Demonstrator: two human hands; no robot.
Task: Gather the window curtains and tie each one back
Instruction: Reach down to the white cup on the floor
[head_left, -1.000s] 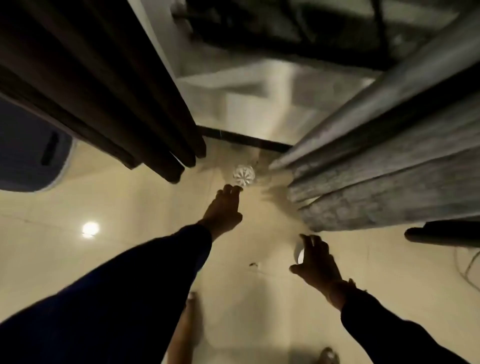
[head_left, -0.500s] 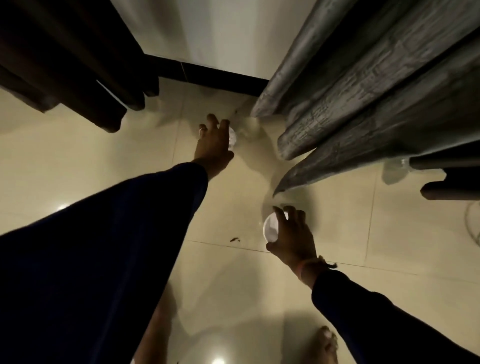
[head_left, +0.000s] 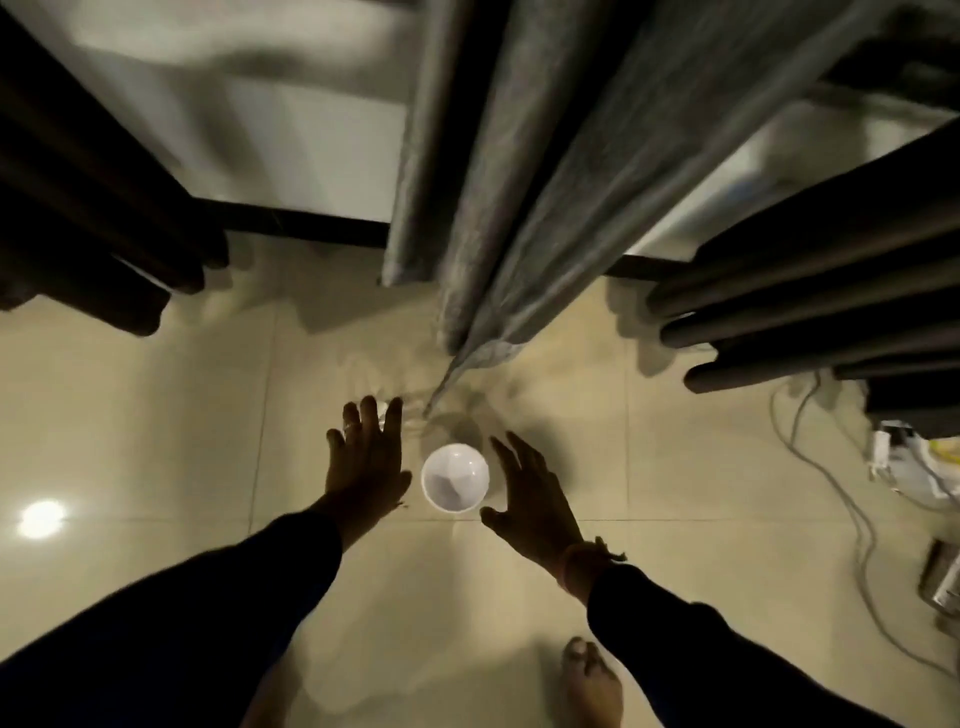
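Grey curtain (head_left: 498, 171) hung loose ahead, its lower corner trailing to the floor (head_left: 156, 415) just beyond a white cup (head_left: 455, 478); dark curtains hung at far left (head_left: 88, 208) and right (head_left: 810, 291), none tied. Both hands reached low, the left hand (head_left: 366, 462) and right hand (head_left: 535, 499) flanking the cup, fingers spread and straight, holding nothing (something pale peeked past the left fingertips, too hidden to name). Gathering had seemingly not begun. Next, I judged, the hands had to rise, sweep the grey folds together and find a tie, which was not in view. Room lay open on the left; cables (head_left: 831, 467) at right and a bare foot (head_left: 592, 686) below crowded that side.
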